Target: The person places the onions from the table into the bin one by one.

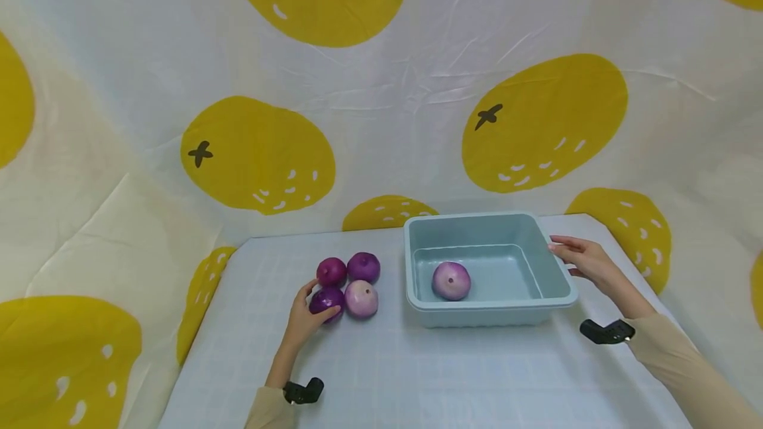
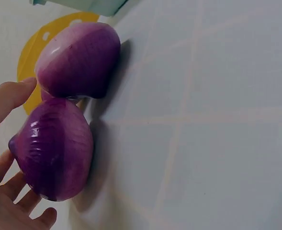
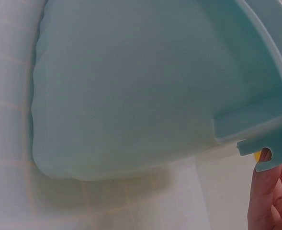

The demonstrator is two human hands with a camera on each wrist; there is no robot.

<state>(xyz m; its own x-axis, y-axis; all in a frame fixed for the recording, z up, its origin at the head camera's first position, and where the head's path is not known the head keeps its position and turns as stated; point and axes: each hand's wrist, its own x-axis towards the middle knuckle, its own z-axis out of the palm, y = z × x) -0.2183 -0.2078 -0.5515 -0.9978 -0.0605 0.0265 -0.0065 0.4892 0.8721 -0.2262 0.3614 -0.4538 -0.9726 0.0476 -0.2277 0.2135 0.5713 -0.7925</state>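
My left hand (image 1: 306,315) spreads its thumb and fingers around a dark purple onion (image 1: 326,304) on the table. In the left wrist view the thumb (image 2: 11,98) stands apart from that onion (image 2: 54,151), and the other fingers lie behind it. Beside it are a pale pink-purple onion (image 1: 361,299), a reddish-purple onion (image 1: 331,272) and another purple onion (image 1: 363,267). At the right end of a light blue-green plastic basin (image 1: 489,306), my right hand (image 1: 587,260) holds the rim. One light purple onion (image 1: 451,281) sits inside the basin, towards its left front.
A pale checked cloth covers the table (image 1: 381,376). Behind and at both sides hangs a white curtain (image 1: 405,85) printed with large yellow fruit. Each wrist wears a black camera band, one left (image 1: 304,390) and one right (image 1: 607,332).
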